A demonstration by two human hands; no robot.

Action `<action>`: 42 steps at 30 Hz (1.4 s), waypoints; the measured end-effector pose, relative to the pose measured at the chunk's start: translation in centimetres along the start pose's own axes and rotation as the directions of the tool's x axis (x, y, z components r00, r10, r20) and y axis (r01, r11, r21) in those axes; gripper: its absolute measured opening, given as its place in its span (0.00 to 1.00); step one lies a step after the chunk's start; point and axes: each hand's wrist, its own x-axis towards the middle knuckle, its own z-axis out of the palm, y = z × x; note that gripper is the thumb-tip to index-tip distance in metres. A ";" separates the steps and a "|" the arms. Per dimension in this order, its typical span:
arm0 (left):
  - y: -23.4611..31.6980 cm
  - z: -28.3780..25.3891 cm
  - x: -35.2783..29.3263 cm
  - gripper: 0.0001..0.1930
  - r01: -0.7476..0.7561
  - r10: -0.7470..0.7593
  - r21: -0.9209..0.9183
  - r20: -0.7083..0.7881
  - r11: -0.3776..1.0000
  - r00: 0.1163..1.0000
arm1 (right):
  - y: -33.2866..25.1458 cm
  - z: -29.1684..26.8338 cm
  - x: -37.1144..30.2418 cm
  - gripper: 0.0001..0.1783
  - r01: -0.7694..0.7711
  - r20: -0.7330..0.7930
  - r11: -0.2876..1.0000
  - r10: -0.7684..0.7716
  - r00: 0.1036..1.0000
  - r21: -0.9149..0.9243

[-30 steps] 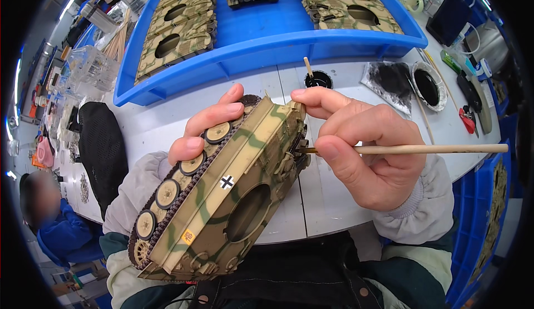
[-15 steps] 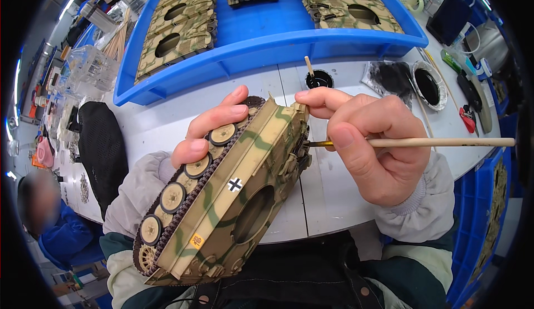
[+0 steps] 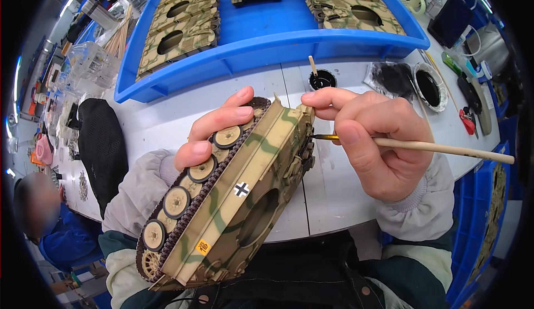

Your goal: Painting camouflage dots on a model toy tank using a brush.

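Observation:
A camouflage model tank hull (image 3: 222,211) is tilted in front of me, its wheels and track facing left and its round turret opening bare. My left hand (image 3: 219,122) grips it from the wheel side, three fingertips showing over the track while the rest is hidden behind the hull. Pinched in my right hand (image 3: 386,142) is a thin paintbrush (image 3: 434,146) with a pale wooden handle. Its dark tip is at the fittings on the hull's upper right end; whether it touches is hard to tell. My right index fingertip rests against that end's corner.
Behind the hull stands a blue tray (image 3: 267,56) with several similar hulls. A small cup of black paint (image 3: 322,80) holds a stick, and a wider black-stained dish (image 3: 427,83) sits to its right. A black mesh bag (image 3: 100,147) lies left; a person in blue (image 3: 69,236) sits beyond.
The brush tip has drawn slightly out from the hull's fittings and shows more. The handle's rear end has dipped. The hull has shifted slightly right in view.

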 end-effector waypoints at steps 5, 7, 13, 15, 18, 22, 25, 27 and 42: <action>-0.3 0.0 0.0 0.27 -0.028 0.028 0.005 0.003 1.000 1.000 | 0.1 -0.1 0.0 0.02 0.002 0.013 1.000 -0.001 1.000 -0.020; -0.3 0.0 0.0 0.27 -0.034 0.034 0.005 0.002 0.999 0.999 | 0.2 0.0 0.1 0.03 0.016 0.014 1.000 -0.016 1.000 -0.022; -0.4 -0.1 0.1 0.28 -0.056 0.056 0.019 0.013 0.998 0.998 | 0.5 -0.2 0.2 0.03 0.074 0.049 0.996 -0.071 0.996 -0.052; -0.3 -0.1 0.1 0.28 -0.057 0.056 0.019 0.021 0.998 0.998 | 0.6 -0.2 0.2 0.03 0.078 0.044 0.996 -0.076 0.996 -0.047; -0.3 -0.2 0.0 0.27 -0.061 0.061 0.019 0.031 0.998 0.998 | 0.6 0.0 0.1 0.04 0.080 0.023 0.995 -0.079 0.997 -0.055; -0.5 -0.2 -0.1 0.27 -0.065 0.065 0.015 0.042 0.998 0.997 | 0.6 0.1 0.0 0.04 0.071 -0.001 0.995 -0.071 0.997 -0.065; -0.4 -0.3 -0.1 0.27 -0.066 0.066 0.019 0.045 0.998 0.997 | 0.6 0.0 0.1 0.04 0.100 0.017 0.994 -0.099 0.995 -0.045; -0.5 -0.3 -0.1 0.27 -0.071 0.070 0.019 0.047 0.997 0.996 | 0.6 -0.1 0.1 0.04 0.107 0.023 0.994 -0.106 0.994 -0.038; -0.7 -0.6 -0.1 0.27 -0.083 0.082 0.010 0.077 0.997 0.994 | 0.7 0.1 0.2 0.05 0.130 0.022 0.989 -0.129 0.991 -0.073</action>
